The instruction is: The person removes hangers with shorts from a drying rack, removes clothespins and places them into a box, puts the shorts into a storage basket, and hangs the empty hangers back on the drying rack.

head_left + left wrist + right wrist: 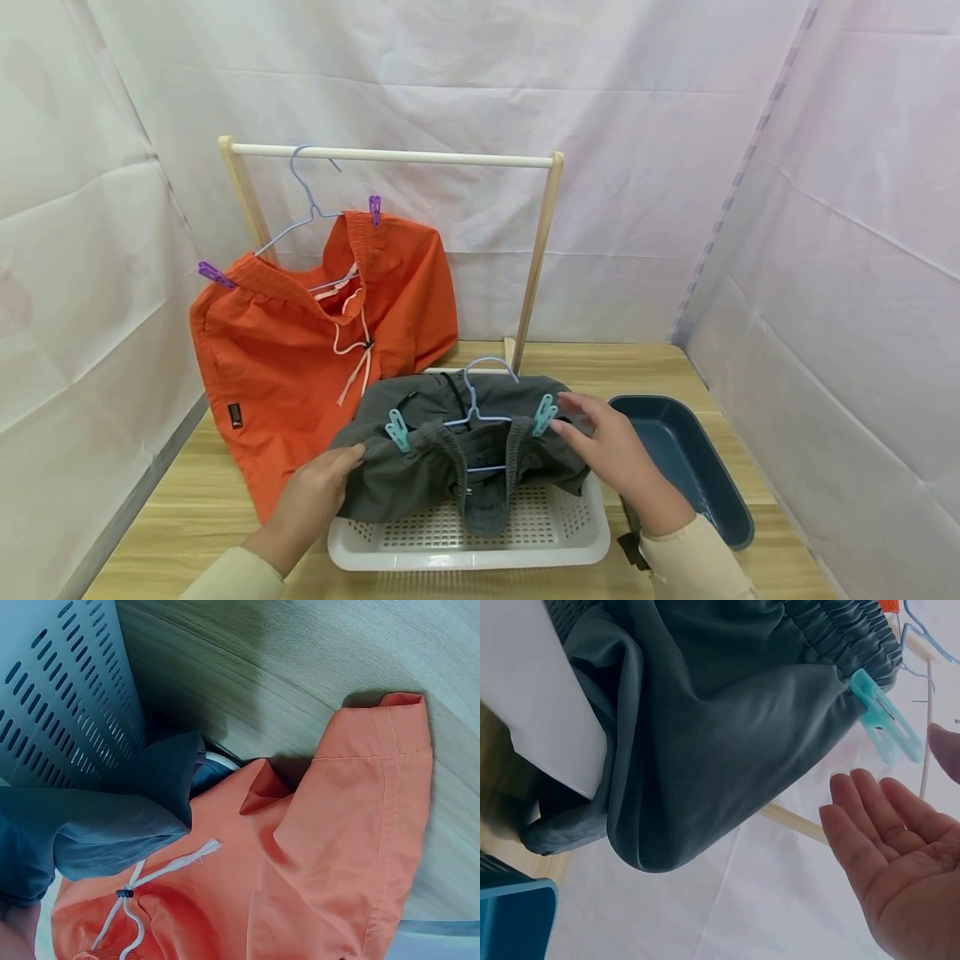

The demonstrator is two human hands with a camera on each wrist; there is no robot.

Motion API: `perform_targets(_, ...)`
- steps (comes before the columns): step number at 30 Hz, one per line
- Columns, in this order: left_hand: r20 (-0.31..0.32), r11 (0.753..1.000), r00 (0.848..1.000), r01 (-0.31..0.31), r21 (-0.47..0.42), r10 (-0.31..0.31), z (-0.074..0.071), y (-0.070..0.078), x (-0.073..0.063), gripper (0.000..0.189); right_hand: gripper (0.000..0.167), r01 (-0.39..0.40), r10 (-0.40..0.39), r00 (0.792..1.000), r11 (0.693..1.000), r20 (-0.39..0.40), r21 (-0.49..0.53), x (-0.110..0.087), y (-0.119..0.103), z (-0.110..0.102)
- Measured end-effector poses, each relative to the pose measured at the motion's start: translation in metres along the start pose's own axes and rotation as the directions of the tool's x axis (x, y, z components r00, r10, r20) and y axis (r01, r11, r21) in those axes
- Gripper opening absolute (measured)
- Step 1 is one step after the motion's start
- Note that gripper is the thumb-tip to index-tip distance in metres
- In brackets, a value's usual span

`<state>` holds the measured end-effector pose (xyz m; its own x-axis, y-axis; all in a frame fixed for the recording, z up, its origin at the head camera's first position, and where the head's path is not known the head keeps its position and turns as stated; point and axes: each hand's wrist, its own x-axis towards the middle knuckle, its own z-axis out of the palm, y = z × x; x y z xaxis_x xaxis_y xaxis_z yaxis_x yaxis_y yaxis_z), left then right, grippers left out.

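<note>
Dark grey shorts lie over a white perforated basket, their waistband on a pale blue hanger. Two teal clothespins clip the waistband to it, one at the left and one at the right. My left hand grips the left side of the shorts, some fingers hidden by cloth; only a bit of that hand shows in the left wrist view. Beside the right clothespin, my right hand has its fingers spread and holds nothing; the right wrist view shows its bare palm.
Orange shorts with a white drawstring hang by a blue hanger from a wooden rack's white rail. Purple clothespins hold their waistband. A dark blue tray lies at the right, partly behind my right arm. White curtains surround the table.
</note>
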<state>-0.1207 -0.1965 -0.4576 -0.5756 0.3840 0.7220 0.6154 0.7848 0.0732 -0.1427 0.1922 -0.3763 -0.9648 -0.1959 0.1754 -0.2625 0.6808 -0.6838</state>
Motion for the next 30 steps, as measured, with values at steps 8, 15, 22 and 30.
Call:
perform_targets(8, -0.011, 1.0, 1.0, 0.023, 0.018, -0.023, 0.001, 0.002, -0.003, 0.055, 0.049, 0.002, -0.007, 0.998, 0.996, 0.058, 0.084, 0.009, -0.001, 0.004)
perform_targets(15, -0.018, 1.0, 1.0, 0.019, 0.016, -0.019, 0.002, 0.003, -0.004, 0.054, 0.042, -0.011, 0.004, 0.997, 0.995, 0.078, 0.098, 0.012, 0.0, 0.005)
perform_targets(22, -0.017, 1.0, 1.0, 0.018, 0.014, -0.017, 0.002, 0.002, -0.004, 0.056, 0.034, -0.001, -0.007, 0.998, 0.991, 0.064, 0.13, 0.013, -0.002, 0.006)
perform_targets(30, -0.017, 1.0, 1.0, 0.016, 0.015, -0.016, 0.001, 0.003, -0.003, 0.057, 0.02, 0.011, -0.013, 1.0, 0.988, 0.01, 0.152, 0.011, -0.004, 0.009)
